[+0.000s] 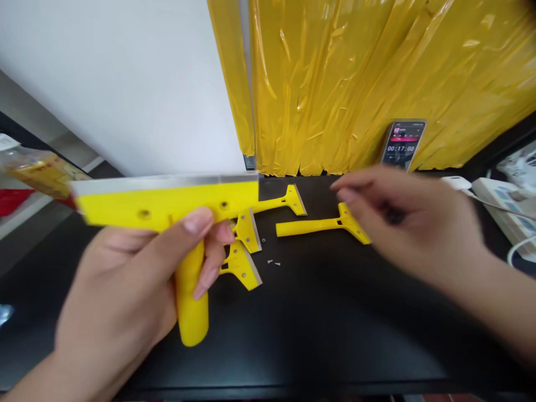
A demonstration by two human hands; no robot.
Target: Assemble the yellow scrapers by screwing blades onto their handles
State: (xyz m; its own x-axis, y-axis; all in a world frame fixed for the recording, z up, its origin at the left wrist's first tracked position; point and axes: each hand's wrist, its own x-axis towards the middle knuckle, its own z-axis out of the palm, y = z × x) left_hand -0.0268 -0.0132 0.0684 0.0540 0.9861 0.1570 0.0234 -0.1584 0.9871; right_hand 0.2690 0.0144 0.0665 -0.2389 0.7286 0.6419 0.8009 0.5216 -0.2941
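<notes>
My left hand (121, 279) is wrapped round the handle of a yellow scraper (119, 206), held up close to me with its wide head level and a blade along the top edge. Two holes show in the head. My right hand (410, 215) hovers to the right, thumb and forefinger brought together; motion blur hides whatever may be between them. Beneath it lies another yellow scraper (310, 226). Beyond my left hand rest three more, a far scraper (295, 201), a middle scraper (248, 233) and a near scraper (240, 265). Two small screws (273, 262) and a tiny ring (263, 240) lie beside them.
Everything lies on a black tabletop (268, 346). A phone (404, 146) showing a timer leans against yellow plastic sheeting (335, 84) at the back. A white panel (138, 78) stands at the back left. White cables and a power strip (502, 209) are at the right.
</notes>
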